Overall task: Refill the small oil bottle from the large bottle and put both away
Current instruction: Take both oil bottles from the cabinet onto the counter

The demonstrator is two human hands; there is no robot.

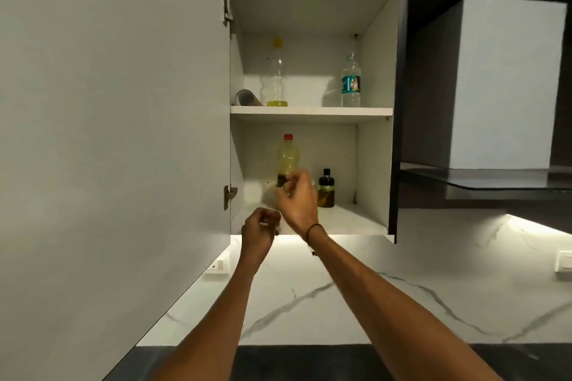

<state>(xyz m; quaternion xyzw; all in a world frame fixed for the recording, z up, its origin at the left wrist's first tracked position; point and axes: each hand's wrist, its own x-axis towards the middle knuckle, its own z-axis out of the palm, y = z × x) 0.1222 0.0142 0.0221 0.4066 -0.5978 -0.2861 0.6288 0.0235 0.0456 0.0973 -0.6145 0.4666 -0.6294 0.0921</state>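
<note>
The large oil bottle, with a red cap and yellow oil, stands on the lower shelf of an open wall cabinet. My right hand is raised in front of its lower part, fingers curled round it; the grip is blurred. The small oil bottle, with a black cap and something dark in its oil, stands just right of that hand, apart from it. My left hand hovers at the shelf's front edge, lower left of the right hand. Its fingers are curled in and I see nothing in them.
The cabinet door stands open on the left. The upper shelf holds a nearly empty yellow-capped bottle, a clear labelled bottle and a lying tube. A dark hood unit is to the right, a marble wall below.
</note>
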